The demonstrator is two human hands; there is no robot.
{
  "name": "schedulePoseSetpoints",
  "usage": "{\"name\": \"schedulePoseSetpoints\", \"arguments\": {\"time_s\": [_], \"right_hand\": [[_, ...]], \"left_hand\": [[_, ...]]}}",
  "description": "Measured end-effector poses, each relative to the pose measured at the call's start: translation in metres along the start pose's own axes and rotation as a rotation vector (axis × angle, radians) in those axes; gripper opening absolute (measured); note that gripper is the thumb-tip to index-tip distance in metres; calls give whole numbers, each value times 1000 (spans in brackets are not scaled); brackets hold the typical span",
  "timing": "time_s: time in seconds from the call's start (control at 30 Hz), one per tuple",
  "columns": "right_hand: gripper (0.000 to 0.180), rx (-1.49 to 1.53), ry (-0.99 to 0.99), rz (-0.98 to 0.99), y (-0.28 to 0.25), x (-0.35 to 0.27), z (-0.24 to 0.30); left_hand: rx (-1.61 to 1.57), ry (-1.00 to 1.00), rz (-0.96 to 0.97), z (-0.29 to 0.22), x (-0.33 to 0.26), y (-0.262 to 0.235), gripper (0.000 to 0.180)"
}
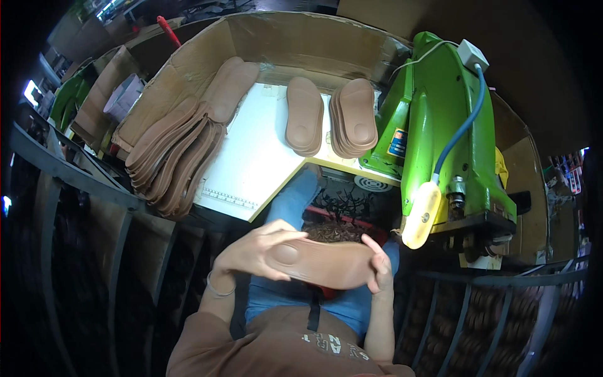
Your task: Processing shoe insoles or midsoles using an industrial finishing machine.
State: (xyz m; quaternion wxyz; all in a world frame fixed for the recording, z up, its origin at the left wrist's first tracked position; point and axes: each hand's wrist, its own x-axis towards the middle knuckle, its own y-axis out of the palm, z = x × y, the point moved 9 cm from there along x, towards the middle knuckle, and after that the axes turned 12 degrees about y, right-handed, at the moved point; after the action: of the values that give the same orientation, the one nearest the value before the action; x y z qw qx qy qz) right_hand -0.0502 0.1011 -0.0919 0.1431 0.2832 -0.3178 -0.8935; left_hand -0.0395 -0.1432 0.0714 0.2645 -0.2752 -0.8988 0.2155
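Observation:
Above my lap a brown shoe insole (pixel 323 262) lies sideways between my two hands, with a round raised pad at its left end. My left hand (pixel 260 251) grips that padded end, thumb and fingers on opposite edges. At the other end my right hand (pixel 377 267) is closed on the insole's tip. On the white worktable (pixel 242 151) in front of me stand two neat stacks of like insoles, a left stack (pixel 304 119) and a right stack (pixel 353 119). A larger leaning pile of insoles (pixel 182 151) covers the table's left side.
A green machine (pixel 449 119) with a yellow lamp (pixel 422 213) on a blue cable stands right of the table. Cardboard walls (pixel 295 38) rise behind the table. Dark trimmings (pixel 336 232) lie in a red container beneath. Metal racks (pixel 113 264) flank me on both sides.

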Motion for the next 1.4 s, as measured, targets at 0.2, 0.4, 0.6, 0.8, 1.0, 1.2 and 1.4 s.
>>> {"name": "schedulePoseSetpoints", "arguments": {"time_s": [0.2,0.4,0.6,0.8,1.0,1.2,1.4], "right_hand": [[29,-56,-21,-297,-60,-56,-26],[25,58,16,-418,-91,-82,-61],[27,98,18,-466,-97,-79,-64],[28,210,-213,-486,-96,-101,-37],[29,314,-221,-442,-93,-120,-69],[34,146,-204,-381,-76,-121,-95],[40,-148,-33,-284,-47,-104,-96]], "left_hand": [[241,-250,-892,149,36,-86,68],[-208,-397,-779,275,95,-68,64],[-59,-290,-879,274,84,-63,64],[-608,-284,-943,141,40,36,58],[-880,-416,-676,56,29,179,21],[-397,-161,-449,25,98,151,29],[-359,-277,-342,18,139,140,37]]}}
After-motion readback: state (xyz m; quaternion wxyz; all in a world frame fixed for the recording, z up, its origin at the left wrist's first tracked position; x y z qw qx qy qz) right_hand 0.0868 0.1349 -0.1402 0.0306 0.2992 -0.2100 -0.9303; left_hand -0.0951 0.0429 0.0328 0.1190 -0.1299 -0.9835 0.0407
